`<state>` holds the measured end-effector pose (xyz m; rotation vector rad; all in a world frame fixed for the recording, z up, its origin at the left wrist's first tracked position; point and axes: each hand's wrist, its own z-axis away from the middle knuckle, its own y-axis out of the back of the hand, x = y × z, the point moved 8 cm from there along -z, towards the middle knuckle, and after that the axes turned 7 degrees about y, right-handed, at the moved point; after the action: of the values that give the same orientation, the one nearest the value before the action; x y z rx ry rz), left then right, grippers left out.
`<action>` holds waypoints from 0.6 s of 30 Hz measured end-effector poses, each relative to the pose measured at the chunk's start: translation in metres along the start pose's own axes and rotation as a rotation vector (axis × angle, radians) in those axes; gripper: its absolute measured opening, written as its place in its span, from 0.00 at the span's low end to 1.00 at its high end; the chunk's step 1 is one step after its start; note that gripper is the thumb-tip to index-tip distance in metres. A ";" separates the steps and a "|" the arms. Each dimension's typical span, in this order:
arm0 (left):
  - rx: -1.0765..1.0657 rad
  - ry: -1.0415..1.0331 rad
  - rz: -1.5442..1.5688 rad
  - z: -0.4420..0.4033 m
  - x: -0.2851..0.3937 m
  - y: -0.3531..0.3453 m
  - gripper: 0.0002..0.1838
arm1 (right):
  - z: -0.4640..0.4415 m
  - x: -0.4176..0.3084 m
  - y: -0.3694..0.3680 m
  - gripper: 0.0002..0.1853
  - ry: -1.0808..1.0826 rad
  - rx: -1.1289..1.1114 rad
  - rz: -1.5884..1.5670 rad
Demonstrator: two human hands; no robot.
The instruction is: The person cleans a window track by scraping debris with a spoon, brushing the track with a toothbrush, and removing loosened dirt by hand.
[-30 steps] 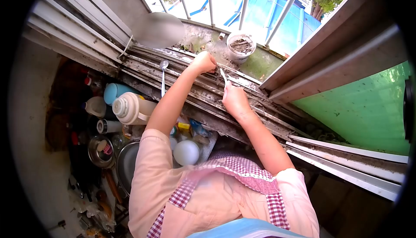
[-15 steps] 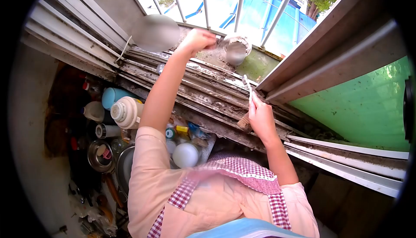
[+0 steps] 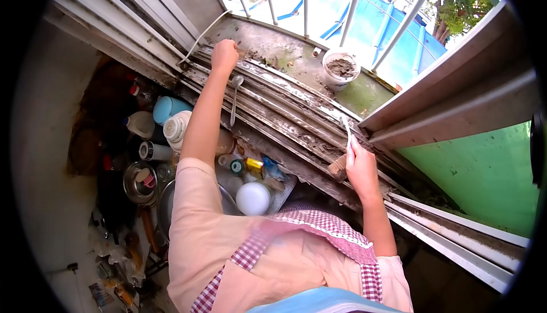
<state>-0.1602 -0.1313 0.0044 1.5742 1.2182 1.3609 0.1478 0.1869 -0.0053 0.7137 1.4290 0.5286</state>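
My left hand (image 3: 225, 56) is closed at the far left of the dirty window track (image 3: 279, 116). A bit of something brownish shows beside its fingers, too unclear to name. My right hand (image 3: 363, 167) grips a white toothbrush (image 3: 348, 133), head up, over the track's right part. Below those fingers is a brown, cardboard-like piece (image 3: 338, 167); whether the hand holds it too cannot be seen. A metal spoon (image 3: 234, 101) lies across the track near my left forearm. On the outer ledge stands a white tub (image 3: 336, 85) with dark dirt inside.
White bars (image 3: 306, 5) close off the outer side. A sliding window frame (image 3: 450, 79) with green glass stands at the right. Below left are a thermos (image 3: 175, 127), a metal bowl (image 3: 134, 190), a white round lid (image 3: 253, 199) and other clutter. A white cord (image 3: 199, 39) hangs at the left frame.
My left hand has moved from near the tub leftwards and down to the track's left end. The view has shifted, uncovering the spoon. My right hand still holds the toothbrush.
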 end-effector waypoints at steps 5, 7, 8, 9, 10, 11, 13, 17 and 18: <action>-0.188 0.067 -0.034 0.001 -0.025 -0.047 0.09 | 0.002 -0.002 -0.001 0.17 0.014 -0.003 -0.017; -0.270 -0.006 0.038 0.008 -0.009 -0.060 0.10 | 0.002 -0.002 0.003 0.17 0.005 0.002 -0.015; -0.309 -0.041 0.073 0.014 0.000 -0.065 0.10 | 0.001 -0.003 0.003 0.17 0.002 -0.010 -0.004; -0.394 -0.109 0.139 0.025 0.016 -0.062 0.10 | -0.001 -0.004 0.003 0.18 0.000 -0.020 0.007; -0.364 -0.120 0.134 0.024 0.021 -0.059 0.08 | -0.004 -0.006 0.002 0.18 0.019 -0.015 0.000; -0.316 -0.115 0.136 0.017 0.024 -0.048 0.08 | -0.007 -0.010 0.000 0.19 0.037 -0.009 -0.007; -0.183 -0.062 0.140 -0.006 0.008 -0.040 0.07 | -0.014 -0.019 -0.008 0.20 0.077 -0.043 0.020; -0.029 -0.005 -0.071 -0.049 -0.028 -0.045 0.06 | -0.071 -0.044 -0.041 0.19 0.163 -0.130 0.083; -0.003 -0.010 -0.161 -0.059 -0.029 -0.049 0.06 | -0.089 -0.042 -0.049 0.19 0.162 -0.124 0.169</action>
<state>-0.2273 -0.1480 -0.0387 1.4462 1.3065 1.2501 0.0509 0.1341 -0.0106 0.7085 1.4788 0.8157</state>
